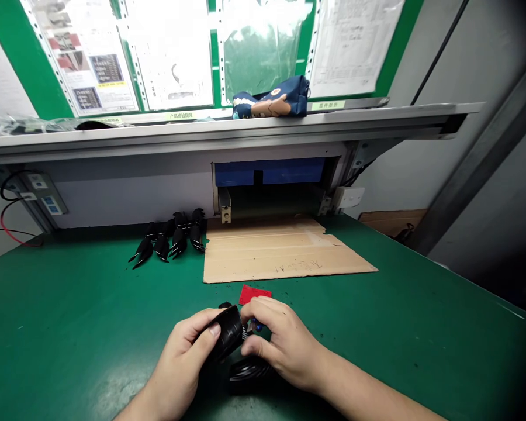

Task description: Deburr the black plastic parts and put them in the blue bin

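My left hand [188,348] is wrapped round a glossy black curved plastic part [229,333], thumb on top. The part is tilted and its far end points to the right. At that end my right hand [284,339] pinches a small tool with a blue and metallic bit [256,325] showing between the fingers. The tool's kind is mostly hidden by the fingers. Below the hands, another black ribbed part [248,371] lies on the green table [92,316]. Just beyond my right fingers is a flat red block [254,292].
Several black claw-shaped parts [170,237] lie at the back left, beside a flat cardboard sheet [284,251]. Behind the sheet is an opening with blue flaps [289,171]. A shelf [166,133] overhangs the table's back, with a blue pouch [274,100] on it. Dark crumbs dot the tabletop.
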Tool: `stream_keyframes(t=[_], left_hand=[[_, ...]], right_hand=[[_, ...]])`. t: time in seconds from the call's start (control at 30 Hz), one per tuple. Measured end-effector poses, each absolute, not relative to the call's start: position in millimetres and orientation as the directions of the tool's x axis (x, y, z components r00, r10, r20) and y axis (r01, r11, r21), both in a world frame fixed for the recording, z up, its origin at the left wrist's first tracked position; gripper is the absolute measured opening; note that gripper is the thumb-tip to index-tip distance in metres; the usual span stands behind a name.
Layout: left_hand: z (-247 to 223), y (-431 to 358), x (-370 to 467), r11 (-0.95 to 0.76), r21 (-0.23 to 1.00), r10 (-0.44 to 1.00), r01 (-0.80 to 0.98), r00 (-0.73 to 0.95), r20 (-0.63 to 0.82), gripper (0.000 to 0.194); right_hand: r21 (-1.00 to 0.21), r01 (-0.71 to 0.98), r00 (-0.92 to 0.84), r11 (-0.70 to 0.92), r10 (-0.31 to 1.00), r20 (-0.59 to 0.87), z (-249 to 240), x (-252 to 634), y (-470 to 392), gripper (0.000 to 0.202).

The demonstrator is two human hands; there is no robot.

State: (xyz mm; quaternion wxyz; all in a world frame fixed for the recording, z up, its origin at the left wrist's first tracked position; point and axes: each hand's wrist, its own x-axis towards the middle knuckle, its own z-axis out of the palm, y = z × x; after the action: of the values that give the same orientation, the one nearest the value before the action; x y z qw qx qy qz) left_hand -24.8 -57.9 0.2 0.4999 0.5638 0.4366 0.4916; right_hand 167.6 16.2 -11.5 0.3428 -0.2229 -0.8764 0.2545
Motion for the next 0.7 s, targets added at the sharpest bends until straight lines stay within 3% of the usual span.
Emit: stream_keyframes(t=[0.2,0.57,0.7], left_hand=[[-0.7,-60.2,-22.8,-0.205,0.978,0.972,0.026,0.122,0.201,0.033],[-2.2,-59.6,-22.7,-0.266,0.961,0.961,0.074,0.101,0.258,0.031],[-1.9,-59.7,-22.8,-0.255,0.964,0.964,0.073,0.099,0.248,0.032]], right_hand=[[-0.613,0.263,-0.670,0.745,0.598,0.441,-14.1,164.0,13.5,0.069],[-0.649,0.250,-0.743,0.718,0.572,0.347,-13.3,164.4,9.8,0.056],[-0.662,0.224,-0.729,0.715,0.574,0.373,-14.7,166.4,12.1,0.055]])
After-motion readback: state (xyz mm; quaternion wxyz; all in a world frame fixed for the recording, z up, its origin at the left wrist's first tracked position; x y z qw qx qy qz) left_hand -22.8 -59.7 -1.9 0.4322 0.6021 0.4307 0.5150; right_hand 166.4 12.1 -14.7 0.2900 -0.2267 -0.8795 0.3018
